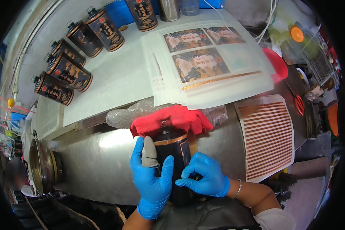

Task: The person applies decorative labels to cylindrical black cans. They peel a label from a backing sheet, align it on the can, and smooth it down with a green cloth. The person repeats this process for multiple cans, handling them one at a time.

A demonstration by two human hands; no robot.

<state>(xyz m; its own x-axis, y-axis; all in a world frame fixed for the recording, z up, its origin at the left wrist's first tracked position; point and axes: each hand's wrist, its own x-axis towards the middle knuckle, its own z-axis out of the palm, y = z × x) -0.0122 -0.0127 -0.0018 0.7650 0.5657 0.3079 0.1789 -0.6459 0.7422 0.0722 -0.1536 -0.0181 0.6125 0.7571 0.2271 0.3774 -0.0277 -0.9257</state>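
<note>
Head: bottle [178, 151] between both hands [153, 186] [207, 176]

Metal tabletop [92, 168], white tabletop [119, 73] beyond.
Black bottles [69, 72] stand on the white one at upper left and top centre, printed sheets [243, 59] at upper right; a striped sheet [266, 138] lies on the metal at right, and apparently bubble wrap [120, 117] at centre.

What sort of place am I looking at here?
Probably a bottle-decorating workshop: black-and-gold bottles stand on a white tabletop near picture-printed sheets, and a sheet of reddish-brown strips lies to the right.
</note>
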